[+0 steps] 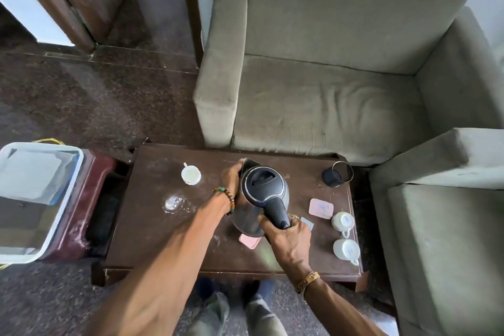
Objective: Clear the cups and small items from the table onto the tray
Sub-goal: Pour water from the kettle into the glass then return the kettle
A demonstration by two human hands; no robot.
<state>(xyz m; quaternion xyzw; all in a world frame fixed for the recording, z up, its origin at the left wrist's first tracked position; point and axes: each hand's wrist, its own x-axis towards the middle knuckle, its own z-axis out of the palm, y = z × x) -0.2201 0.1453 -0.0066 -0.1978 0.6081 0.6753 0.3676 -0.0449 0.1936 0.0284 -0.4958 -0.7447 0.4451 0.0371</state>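
A steel electric kettle [263,185] with a black lid is over the middle of the dark wooden table [169,251]. My right hand [289,237] grips its black handle, and my left hand [231,174] presses against its far left side. A white cup [191,174] stands at the far left of the table. Two white cups [343,221] [347,249] lie at the right edge. A pink coaster [321,208] sits beside them, and another pink coaster [249,241] peeks out under the kettle. The clear plastic tray [65,199] rests on a maroon stool to the left.
A clear glass [174,202] lies on the table left of my arm. A black tumbler [337,174] lies tipped at the far right corner. A grey-green sofa [327,90] stands behind the table, and an armchair [441,213] on the right.
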